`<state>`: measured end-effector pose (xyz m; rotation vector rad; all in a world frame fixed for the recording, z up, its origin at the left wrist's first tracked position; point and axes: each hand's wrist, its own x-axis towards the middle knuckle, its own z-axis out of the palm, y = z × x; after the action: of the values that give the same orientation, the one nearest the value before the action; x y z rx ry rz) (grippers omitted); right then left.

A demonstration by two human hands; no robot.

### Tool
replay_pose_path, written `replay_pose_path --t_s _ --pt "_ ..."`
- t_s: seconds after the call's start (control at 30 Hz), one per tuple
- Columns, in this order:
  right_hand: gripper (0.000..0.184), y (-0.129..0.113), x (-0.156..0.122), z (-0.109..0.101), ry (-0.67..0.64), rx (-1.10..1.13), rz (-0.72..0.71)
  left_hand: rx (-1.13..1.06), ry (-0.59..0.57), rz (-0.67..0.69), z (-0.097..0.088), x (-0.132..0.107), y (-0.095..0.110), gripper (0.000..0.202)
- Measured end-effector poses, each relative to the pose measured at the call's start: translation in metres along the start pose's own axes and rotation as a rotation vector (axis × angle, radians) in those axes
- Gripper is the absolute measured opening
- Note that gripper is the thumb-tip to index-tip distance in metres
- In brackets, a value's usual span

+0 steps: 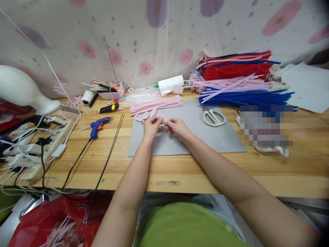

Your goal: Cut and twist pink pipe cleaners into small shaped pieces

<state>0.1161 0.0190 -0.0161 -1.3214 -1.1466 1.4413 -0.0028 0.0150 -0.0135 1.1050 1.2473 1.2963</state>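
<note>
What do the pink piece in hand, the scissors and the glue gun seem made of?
Pink piece: probably fuzzy chenille, matte, resembling the pink stems behind.
Scissors: smooth, pale handles suggest plastic; dark grey blades, probably metal.
Glue gun: likely moulded plastic, judging by its even blue body.

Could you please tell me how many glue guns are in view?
1: a blue glue gun lies on the wooden table, left of the grey mat. Another could be hidden among the cables at far left.

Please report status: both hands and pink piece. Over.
Left hand pinching pink piece over grey mat. Right hand at its edge, grip unclear. Scissors on mat, apart from hands.
</note>
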Motion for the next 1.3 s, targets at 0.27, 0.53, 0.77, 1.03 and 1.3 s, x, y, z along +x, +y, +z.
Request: replay_pose_path --t_s 0.27,0.53,0.77,1.03,1.3 --pt "0.015 0.003 -0.001 -0.002 -0.079 -0.113 -0.080 0.002 0.037 -0.021 -0.003 -0.001 0.001 0.025" --pt "0.013 -0.002 -0.006 0.001 -0.116 -0.114 -0.065 -0.065 0.021 -0.052 -0.003 0.003 0.001 0.021" --pt "0.012 0.006 -0.003 0.001 -0.089 -0.188 -0.064 0.160 -0.026 0.028 -0.006 0.011 -0.011 0.015" --pt "0.014 0.010 0.001 0.002 -0.050 -0.198 -0.041 0.185 -0.062 0.058 -0.009 0.011 -0.011 0.020" --pt "0.009 0.003 -0.003 0.006 -0.124 -0.025 0.058 -0.070 0.102 0.024 -0.005 0.009 -0.005 0.018"
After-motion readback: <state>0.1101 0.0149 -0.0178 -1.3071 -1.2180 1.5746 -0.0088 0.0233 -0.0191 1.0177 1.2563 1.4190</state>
